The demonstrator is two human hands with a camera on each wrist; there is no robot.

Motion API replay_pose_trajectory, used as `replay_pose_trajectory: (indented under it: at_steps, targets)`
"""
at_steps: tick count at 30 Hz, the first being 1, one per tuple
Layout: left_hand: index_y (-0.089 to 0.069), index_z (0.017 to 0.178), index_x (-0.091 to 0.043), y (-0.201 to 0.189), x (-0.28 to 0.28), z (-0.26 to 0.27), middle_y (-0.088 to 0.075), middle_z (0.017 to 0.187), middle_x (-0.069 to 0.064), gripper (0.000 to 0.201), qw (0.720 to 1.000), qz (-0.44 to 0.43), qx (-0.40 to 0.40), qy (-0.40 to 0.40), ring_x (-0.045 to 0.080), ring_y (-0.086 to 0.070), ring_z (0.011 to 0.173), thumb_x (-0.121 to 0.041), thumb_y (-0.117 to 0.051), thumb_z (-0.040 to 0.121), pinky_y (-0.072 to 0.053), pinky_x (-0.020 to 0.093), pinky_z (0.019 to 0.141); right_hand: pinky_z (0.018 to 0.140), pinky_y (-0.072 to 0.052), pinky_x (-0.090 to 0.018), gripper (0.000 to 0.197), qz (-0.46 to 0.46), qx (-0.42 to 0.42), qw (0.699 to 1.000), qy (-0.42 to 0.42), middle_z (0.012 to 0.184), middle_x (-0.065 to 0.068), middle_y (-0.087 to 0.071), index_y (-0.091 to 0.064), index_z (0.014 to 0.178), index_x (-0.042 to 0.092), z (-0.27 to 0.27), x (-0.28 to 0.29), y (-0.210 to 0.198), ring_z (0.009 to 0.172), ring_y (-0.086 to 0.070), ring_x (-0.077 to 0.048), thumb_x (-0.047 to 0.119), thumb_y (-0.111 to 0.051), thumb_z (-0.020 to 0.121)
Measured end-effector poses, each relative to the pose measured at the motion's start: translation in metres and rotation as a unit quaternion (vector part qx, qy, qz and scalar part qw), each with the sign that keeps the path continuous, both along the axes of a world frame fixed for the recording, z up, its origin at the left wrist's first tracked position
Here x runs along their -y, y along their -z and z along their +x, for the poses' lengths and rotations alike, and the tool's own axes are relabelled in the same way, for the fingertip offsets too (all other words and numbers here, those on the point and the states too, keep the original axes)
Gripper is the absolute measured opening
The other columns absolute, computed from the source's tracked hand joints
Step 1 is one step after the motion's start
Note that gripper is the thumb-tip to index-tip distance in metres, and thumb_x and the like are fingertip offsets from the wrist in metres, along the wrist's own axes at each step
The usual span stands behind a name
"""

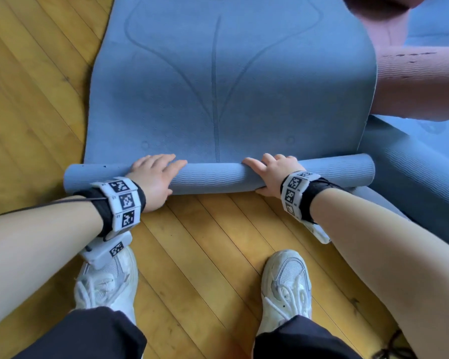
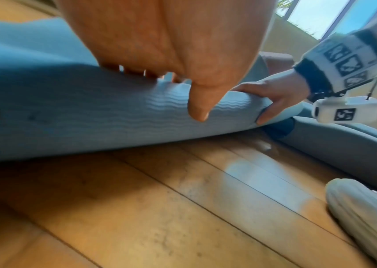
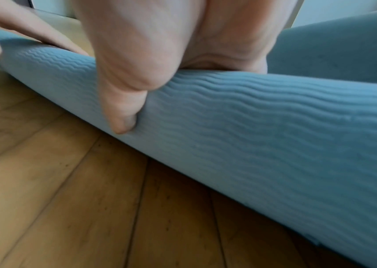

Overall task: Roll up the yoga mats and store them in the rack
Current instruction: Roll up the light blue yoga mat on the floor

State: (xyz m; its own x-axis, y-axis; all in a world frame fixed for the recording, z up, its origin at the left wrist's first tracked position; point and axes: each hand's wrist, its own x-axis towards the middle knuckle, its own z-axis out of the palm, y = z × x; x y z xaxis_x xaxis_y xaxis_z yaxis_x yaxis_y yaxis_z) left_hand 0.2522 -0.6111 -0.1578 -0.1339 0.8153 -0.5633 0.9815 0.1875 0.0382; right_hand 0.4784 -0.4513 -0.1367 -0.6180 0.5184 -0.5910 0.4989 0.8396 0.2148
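Observation:
A blue yoga mat point(image 1: 218, 86) lies flat on the wooden floor and stretches away from me. Its near end is wound into a thin roll point(image 1: 218, 177) that lies crosswise in front of my feet. My left hand point(image 1: 154, 177) grips the roll left of centre, fingers over the top and thumb point(image 2: 196, 108) on the near side. Right of centre, my right hand point(image 1: 272, 174) holds the roll the same way, with its thumb point(image 3: 123, 123) pressed into the ribbed underside point(image 3: 251, 136). No rack is in view.
A pink mat point(image 1: 420, 81) lies at the right over another blue mat point(image 1: 412, 182) whose edge runs past the roll's right end. My white shoes point(image 1: 106, 286) point(image 1: 285, 286) stand on bare wood floor point(image 1: 205, 255) just behind the roll. More floor lies at the left.

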Motion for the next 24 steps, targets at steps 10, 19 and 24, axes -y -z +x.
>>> replay_pose_trajectory:
  at_steps: [10,19,24]
  targets:
    - [0.022,0.148,-0.016,0.018,-0.017,0.002,0.021,0.157,0.009,0.095,0.997,-0.05,-0.051,0.029,0.024,0.012,0.147,-0.066,-0.034,0.091,0.008,0.037,0.118,0.115,0.006,-0.056,0.086,0.036,-0.04,0.999,0.013,0.158,-0.007,0.003,0.013,0.149,0.034,0.002,0.016,0.004,0.146,0.009,-0.029,0.047,-0.048,0.09]
    - [0.028,0.146,-0.018,0.01,-0.035,-0.004,0.024,0.156,0.011,0.103,0.998,-0.035,-0.049,-0.014,0.031,0.018,0.145,-0.072,-0.036,0.086,0.01,0.049,0.117,0.108,0.012,-0.066,0.109,0.068,-0.02,0.997,0.017,0.157,-0.006,0.023,0.032,0.143,0.031,-0.005,0.005,0.016,0.142,0.025,-0.038,0.07,-0.05,0.082]
    - [0.031,0.144,-0.028,0.009,-0.026,0.009,0.027,0.156,0.009,0.096,0.998,-0.03,-0.048,-0.008,0.032,0.02,0.144,-0.069,-0.035,0.088,0.012,0.052,0.116,0.108,0.013,-0.067,0.112,0.064,-0.004,0.998,0.022,0.158,-0.005,0.022,0.026,0.145,0.034,-0.016,-0.01,0.012,0.141,0.026,-0.038,0.074,-0.053,0.077]
